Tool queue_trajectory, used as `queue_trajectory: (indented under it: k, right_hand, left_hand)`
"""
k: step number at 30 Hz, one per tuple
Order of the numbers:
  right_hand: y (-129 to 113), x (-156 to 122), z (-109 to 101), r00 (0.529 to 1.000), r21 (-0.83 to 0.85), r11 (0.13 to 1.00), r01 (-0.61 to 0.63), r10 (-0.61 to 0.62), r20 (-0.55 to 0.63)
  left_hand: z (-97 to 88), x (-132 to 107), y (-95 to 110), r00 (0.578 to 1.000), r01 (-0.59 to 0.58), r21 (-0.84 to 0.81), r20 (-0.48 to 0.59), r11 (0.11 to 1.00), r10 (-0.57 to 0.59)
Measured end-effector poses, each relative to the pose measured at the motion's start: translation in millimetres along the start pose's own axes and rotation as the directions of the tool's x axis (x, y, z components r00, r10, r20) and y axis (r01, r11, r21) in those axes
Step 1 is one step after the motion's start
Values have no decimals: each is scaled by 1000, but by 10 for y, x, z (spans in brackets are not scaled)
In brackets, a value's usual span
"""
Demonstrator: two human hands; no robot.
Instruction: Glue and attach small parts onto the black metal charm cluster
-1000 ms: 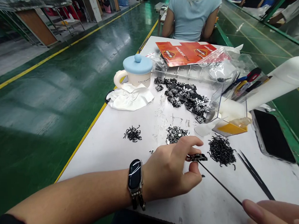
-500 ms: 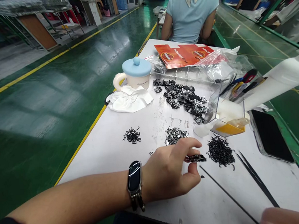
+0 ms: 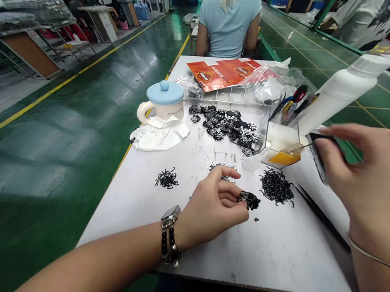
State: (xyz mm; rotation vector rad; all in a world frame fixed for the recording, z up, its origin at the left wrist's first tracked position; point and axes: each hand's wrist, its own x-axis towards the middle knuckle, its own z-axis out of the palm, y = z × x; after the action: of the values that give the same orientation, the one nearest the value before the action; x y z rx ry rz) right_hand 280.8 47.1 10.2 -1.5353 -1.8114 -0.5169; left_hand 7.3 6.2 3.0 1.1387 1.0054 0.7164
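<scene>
My left hand (image 3: 215, 207) is closed on a small black part with silver markings (image 3: 250, 200), held between thumb and fingers just above the table. At the right, my right hand (image 3: 366, 169) pinches a thin dark rod (image 3: 307, 145). Its visible end points left at the clear holder with a yellow base (image 3: 284, 156); the tip itself is hard to make out. Below the held part lies a tiny dark piece (image 3: 256, 219). Between my hands sits a pile of short, bent black pieces (image 3: 276, 185). Small silver pieces (image 3: 221, 167) lie partly hidden behind my left hand.
Black tweezers (image 3: 320, 217) lie beside my right forearm. A phone (image 3: 318, 159) is partly covered by my right hand. Farther back are black-and-silver parts (image 3: 227, 123), a lidded mug (image 3: 165, 101), white cloth (image 3: 161, 134) and a white bottle (image 3: 345, 91). Another person (image 3: 229, 23) sits ahead.
My right hand has moved up and forward from the lower right, bringing the thin rod to the clear holder. My left hand has turned slightly, still gripping the black part.
</scene>
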Motion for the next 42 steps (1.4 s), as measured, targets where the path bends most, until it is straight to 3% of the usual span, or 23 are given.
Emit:
queue_trajectory:
  k: [2,5,7,10,18,25,33,42]
  right_hand:
    - [-195,13,-54,997,-79,997,-15,21,79]
    - [-510,-72,-165,985,225,967,116,-142,101]
    - [-675,-168,-199,934,445,875,189,-301,194]
    - [-813,-284,-171,859,563,798,217,-430,277]
    - [-849,-339,-90,868,579,798,167,-398,298]
    - [-851,-341,-85,874,561,802,207,-409,263]
    - [-837,-341,-89,872,576,784,230,-429,235]
    - [-841,-340,-71,873,572,782,245,-435,220]
  left_hand:
    - [-10,25,8,997,80,-121,20,989,-79]
    - [-21,52,9,989,149,-255,54,955,-139]
    - [-29,65,11,984,178,-319,75,931,-163]
    - [-47,78,20,978,206,-365,103,908,-181]
    - [-52,91,11,972,235,-377,118,896,-205]
    - [-25,82,15,981,194,-373,89,907,-173]
    - [-51,95,-2,981,186,-360,127,914,-149]
    - [-57,88,5,976,213,-364,125,906,-179]
